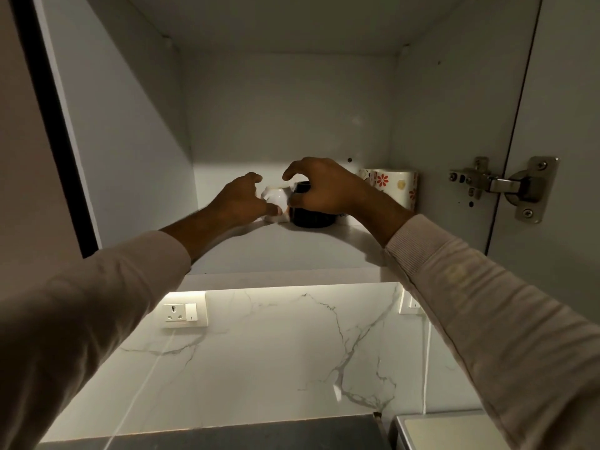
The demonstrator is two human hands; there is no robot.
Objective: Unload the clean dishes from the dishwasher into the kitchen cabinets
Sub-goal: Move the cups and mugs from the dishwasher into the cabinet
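Observation:
Both my arms reach up into an open wall cabinet (292,108). A small white cup (276,197) stands on the cabinet shelf (285,251). My left hand (242,199) wraps it from the left, with the thumb across its lower front. Right beside it stands a black mug (313,217). My right hand (328,190) lies over the mug's top and right side, thumb pressed on its left wall and index finger curled up above it. The mug's rim is hidden by the hand.
Floral white mugs (393,186) stand at the shelf's back right, close behind my right wrist. The cabinet door hinge (500,185) is on the right wall. Below are a marble backsplash (276,352), a wall socket (183,315) and a dark countertop (227,433).

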